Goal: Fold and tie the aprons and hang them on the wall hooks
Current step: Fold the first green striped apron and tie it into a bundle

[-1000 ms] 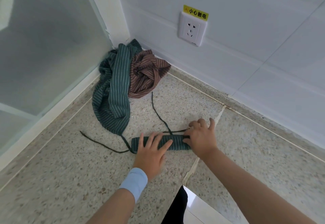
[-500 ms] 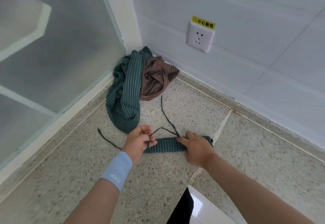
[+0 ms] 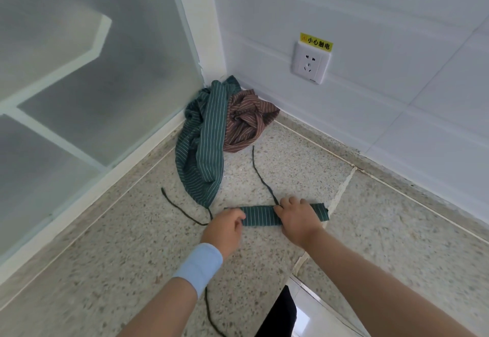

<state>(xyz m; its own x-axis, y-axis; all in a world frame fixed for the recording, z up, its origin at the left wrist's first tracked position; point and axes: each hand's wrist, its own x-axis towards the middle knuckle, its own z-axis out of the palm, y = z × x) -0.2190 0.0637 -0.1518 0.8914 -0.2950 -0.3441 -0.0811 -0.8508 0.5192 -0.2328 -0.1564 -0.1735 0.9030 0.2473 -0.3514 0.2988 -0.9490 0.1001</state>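
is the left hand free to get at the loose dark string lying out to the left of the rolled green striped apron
Probably yes. The left hand sits at the left end of the rolled green striped apron, and the loose dark string lies on bare speckled floor right beside it, with nothing between. The hand is closed, perhaps already on another string.

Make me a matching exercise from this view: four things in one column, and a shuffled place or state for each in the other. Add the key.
Things:
1. rolled green striped apron
2. crumpled brown striped apron
3. white wall socket
4. light blue wristband

Places or states:
A. set in the tiled wall, under a yellow warning label
B. worn on the left forearm
C. lying flat on the speckled floor, pressed by the right hand
D. bunched in the corner beside a loose green striped cloth

Pairs: 1-C, 2-D, 3-A, 4-B
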